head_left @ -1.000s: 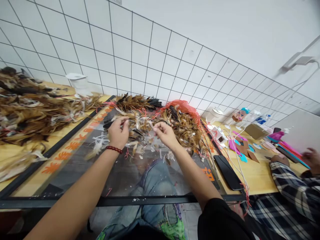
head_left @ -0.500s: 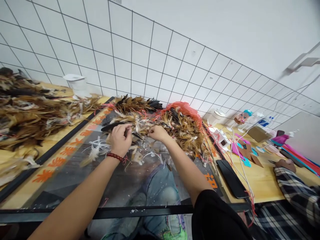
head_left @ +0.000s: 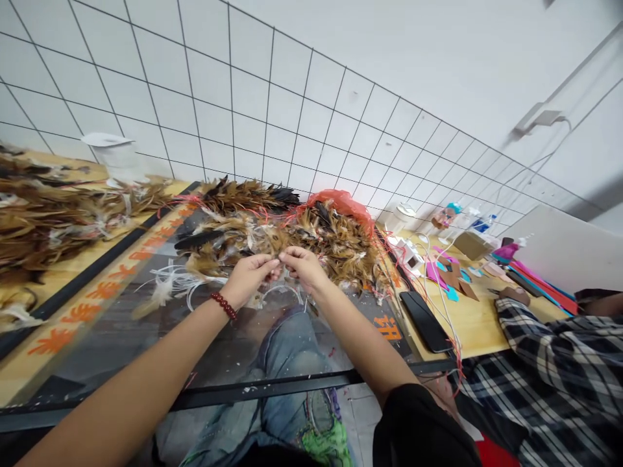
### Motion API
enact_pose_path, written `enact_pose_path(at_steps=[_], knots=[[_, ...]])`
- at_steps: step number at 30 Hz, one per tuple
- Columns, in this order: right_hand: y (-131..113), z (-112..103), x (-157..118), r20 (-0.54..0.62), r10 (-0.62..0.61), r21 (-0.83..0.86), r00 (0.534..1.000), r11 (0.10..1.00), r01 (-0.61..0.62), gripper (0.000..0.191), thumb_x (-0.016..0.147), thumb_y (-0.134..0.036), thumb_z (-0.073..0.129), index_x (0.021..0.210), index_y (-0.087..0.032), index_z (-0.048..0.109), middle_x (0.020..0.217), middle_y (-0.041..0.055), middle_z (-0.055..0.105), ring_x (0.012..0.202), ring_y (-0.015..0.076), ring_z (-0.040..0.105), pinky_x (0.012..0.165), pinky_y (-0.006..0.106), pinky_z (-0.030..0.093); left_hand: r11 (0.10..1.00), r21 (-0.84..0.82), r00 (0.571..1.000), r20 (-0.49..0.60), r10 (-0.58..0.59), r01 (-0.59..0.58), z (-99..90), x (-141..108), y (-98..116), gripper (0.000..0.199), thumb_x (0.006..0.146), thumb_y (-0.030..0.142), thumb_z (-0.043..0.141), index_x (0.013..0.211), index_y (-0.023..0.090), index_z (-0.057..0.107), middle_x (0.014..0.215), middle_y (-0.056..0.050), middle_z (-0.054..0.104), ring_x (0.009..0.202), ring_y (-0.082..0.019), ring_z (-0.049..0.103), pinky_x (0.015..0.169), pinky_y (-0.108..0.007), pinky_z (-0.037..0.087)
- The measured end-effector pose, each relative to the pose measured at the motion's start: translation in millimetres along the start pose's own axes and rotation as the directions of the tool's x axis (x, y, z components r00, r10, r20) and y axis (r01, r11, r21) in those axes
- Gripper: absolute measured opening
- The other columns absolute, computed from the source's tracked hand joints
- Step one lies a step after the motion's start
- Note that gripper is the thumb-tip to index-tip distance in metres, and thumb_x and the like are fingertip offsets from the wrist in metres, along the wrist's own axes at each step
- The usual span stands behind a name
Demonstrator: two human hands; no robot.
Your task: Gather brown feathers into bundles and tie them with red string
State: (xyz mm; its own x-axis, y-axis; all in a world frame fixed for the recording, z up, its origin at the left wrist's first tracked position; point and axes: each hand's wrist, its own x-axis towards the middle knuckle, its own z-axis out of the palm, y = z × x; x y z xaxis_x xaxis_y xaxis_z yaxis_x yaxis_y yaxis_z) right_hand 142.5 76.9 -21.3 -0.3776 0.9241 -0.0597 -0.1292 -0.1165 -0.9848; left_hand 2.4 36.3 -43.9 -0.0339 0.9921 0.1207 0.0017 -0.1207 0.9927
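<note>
My left hand point(head_left: 250, 280), with a dark red bead bracelet point(head_left: 224, 306) at the wrist, is closed in a pinch. Its fingertips meet those of my right hand point(head_left: 306, 269), which is pinched too. A small brown feather point(head_left: 271, 244) shows at the joined fingertips; the exact grip is hidden. Behind the hands lies a loose heap of brown and tan feathers point(head_left: 335, 243), with a long black feather point(head_left: 197, 238) at its left. White plastic strips point(head_left: 182, 283) and a pale fluffy feather point(head_left: 160, 293) lie left of my left hand.
A bound feather garland point(head_left: 243, 193) and a red plastic bag point(head_left: 343, 204) lie along the back. More feathers point(head_left: 58, 220) cover the left side. A black phone point(head_left: 426, 321), cables and felt pieces point(head_left: 450, 275) are on the right, near another person's plaid sleeve point(head_left: 530, 331).
My hands, apart before, have come together at the fingertips. My left hand has moved right and closed from a looser curl. The view has shifted to the right.
</note>
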Motion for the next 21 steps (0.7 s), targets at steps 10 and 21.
enact_pose_path(at_steps=[10,21], knots=[[-33.4,-60.7,5.1,0.009,-0.089,-0.691,0.996,0.719,0.071,0.023,0.081,-0.039,0.062,0.081,-0.016,0.064,0.07,-0.0011,0.061,0.064,0.0123,0.054,0.063,0.023,0.041,0.867,0.454,0.969,-0.03,0.245,-0.205,6.3,-5.3,-20.3,0.031,0.08,0.039,0.058,0.1,0.019,0.071,0.088,-0.008,0.075,0.079,-0.022,0.068,0.073,-0.034,0.053],[-35.5,2.5,76.9,0.204,-0.198,-0.965,0.959,-0.208,0.162,0.026,0.091,-0.026,0.05,0.106,-0.022,0.071,0.113,0.0094,0.069,0.105,0.0233,0.064,0.085,0.031,0.048,0.964,0.261,0.972,-0.208,0.109,-0.052,5.4,-2.1,-32.2,0.037,0.079,0.038,0.056,0.107,0.015,0.068,0.085,-0.008,0.072,0.066,-0.019,0.066,0.065,-0.033,0.052]])
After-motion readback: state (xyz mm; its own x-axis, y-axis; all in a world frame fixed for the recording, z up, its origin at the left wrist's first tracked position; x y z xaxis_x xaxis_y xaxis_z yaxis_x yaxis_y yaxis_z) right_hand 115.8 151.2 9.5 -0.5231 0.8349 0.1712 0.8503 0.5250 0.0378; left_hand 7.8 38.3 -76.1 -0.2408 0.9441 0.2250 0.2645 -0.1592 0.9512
